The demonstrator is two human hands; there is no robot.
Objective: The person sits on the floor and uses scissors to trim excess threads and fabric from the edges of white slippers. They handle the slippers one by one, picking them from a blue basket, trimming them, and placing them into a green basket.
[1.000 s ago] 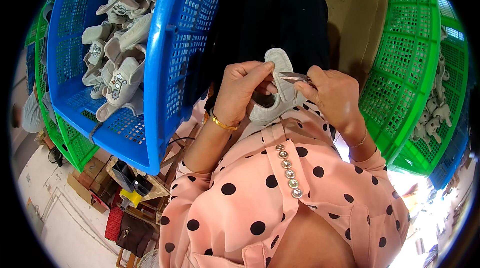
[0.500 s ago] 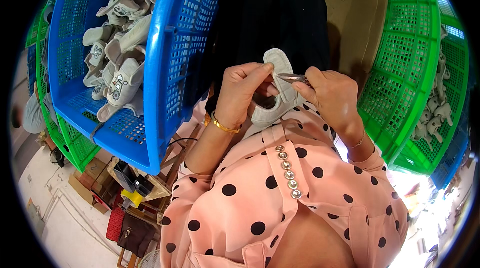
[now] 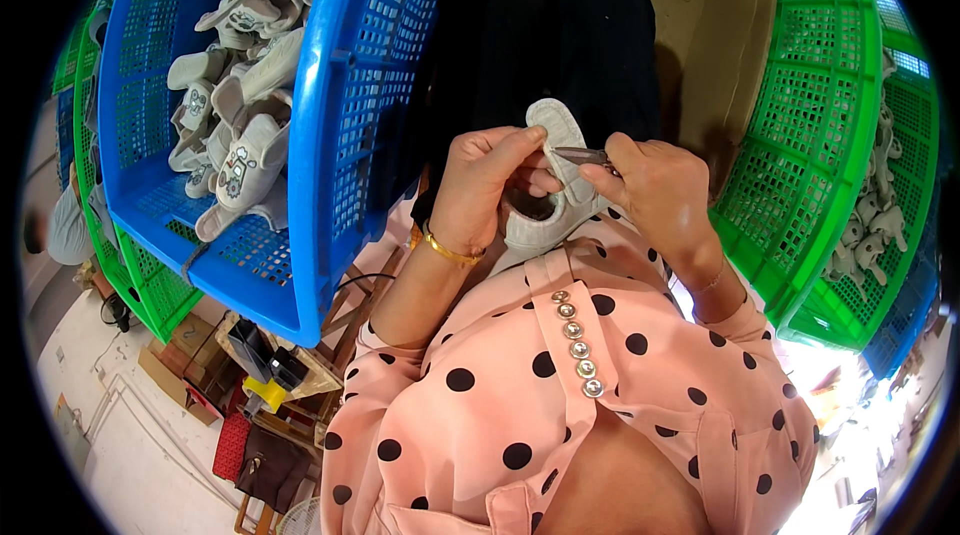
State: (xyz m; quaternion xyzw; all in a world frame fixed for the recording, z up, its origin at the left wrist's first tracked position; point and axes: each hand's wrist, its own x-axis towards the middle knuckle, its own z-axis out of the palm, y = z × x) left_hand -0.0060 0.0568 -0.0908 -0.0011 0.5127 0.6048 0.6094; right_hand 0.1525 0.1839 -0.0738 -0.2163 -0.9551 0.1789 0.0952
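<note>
Over the last second, the right hand [image 3: 655,180] has shifted slightly toward the person's left, and the metal hand tool [image 3: 582,154] has shifted with it, its pointed end remaining at the flap [image 3: 553,118] of the pale grey shoe [image 3: 572,197]. The flap's rounded tip sits marginally lower than before; the left hand [image 3: 485,180] retains almost the same position. The small extent of these shifts indicates that work is confined to one spot along the flap, with the shoe serving as the steadied part and the tool as the moving part. The left hand pinches the flap near its inner edge, thumb on the near face and fingers behind or inside the opening. The right hand is closed around the tool's handle; whether the tool's blades are spread or pressed together cannot be told. The shoe is held between both hands, in front of the polka-dot shirt [image 3: 480,425] and near the dark-clad legs [image 3: 600,45]. Its flap points away from the body, its opening shows a darker interior, and a seam follows the flap's outline. The fabric appears soft and matte. Similar shoes [image 3: 245,160] lie heaped in the blue basket [image 3: 310,135] at left.
</note>
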